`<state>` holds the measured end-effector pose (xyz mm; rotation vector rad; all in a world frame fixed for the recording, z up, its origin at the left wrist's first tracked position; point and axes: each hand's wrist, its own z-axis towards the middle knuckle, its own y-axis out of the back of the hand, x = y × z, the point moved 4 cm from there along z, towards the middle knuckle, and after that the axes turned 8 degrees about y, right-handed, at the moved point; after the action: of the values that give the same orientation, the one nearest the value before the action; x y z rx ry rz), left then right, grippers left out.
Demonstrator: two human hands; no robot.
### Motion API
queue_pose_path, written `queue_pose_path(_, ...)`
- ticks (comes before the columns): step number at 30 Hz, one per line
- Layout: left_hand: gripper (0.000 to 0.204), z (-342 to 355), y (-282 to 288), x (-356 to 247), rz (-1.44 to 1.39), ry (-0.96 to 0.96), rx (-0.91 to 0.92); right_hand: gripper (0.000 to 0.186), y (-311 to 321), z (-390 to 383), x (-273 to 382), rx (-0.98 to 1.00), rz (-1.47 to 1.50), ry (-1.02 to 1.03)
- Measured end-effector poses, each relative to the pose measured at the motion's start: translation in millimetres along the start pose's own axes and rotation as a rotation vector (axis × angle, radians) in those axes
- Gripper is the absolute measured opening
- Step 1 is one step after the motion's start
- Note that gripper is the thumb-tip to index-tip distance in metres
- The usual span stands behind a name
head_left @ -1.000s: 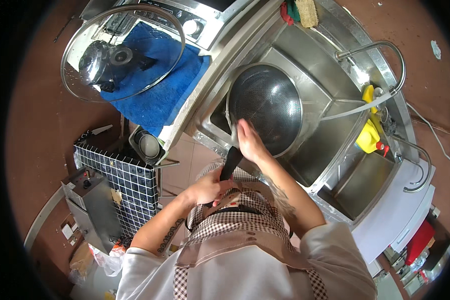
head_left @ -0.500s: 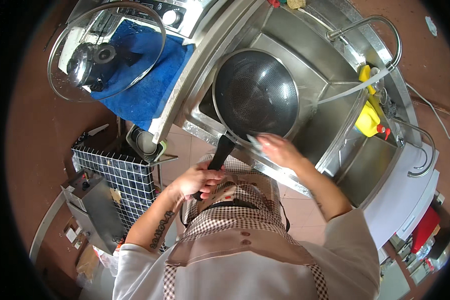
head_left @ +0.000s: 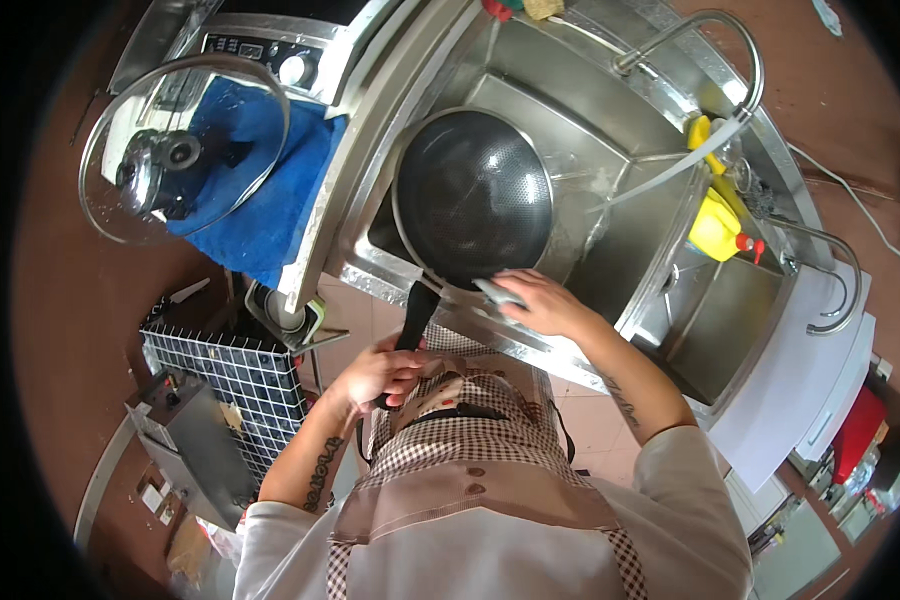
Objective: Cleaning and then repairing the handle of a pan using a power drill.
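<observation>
A dark frying pan (head_left: pixel 473 195) with a dimpled inner surface rests tilted over the near left part of the metal sink, its handle toward me. My left hand (head_left: pixel 374 374) is closed around the black handle (head_left: pixel 416 318). My right hand (head_left: pixel 547 304) grips a thin greyish-white scrubbing pad or cloth (head_left: pixel 499 292), whose exact kind I cannot make out. That pad lies at the pan's near rim, and my fingers are bent over it.
The sink (head_left: pixel 595 105) has a curved faucet (head_left: pixel 753 60) with a pale hose. A yellow bottle (head_left: pixel 715 225) with a red cap stands on its right ledge. To the left, a glass lid (head_left: pixel 270 165) sits on a blue towel (head_left: pixel 305 150). A wire-grid rack (head_left: pixel 225 375) is lower left.
My right hand has slid slightly left along the pan's near rim with the pad. The whole view has shifted, and my left hand still holds the handle.
</observation>
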<state>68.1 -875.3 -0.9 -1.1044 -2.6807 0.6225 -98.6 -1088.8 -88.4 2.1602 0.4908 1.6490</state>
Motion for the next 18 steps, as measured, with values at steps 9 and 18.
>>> queue_pose_path(9,0.016,-3.3,-2.8,0.2,-0.026,0.070,-0.066,0.024,110.2,-232.9,-161.8,-1.678,0.978,-0.263)
queue_pose_path(18,0.019,1.6,-17.7,3.5,-0.016,0.025,-0.146,0.031,234.3,-296.6,-232.9,-1.878,1.370,-0.118)
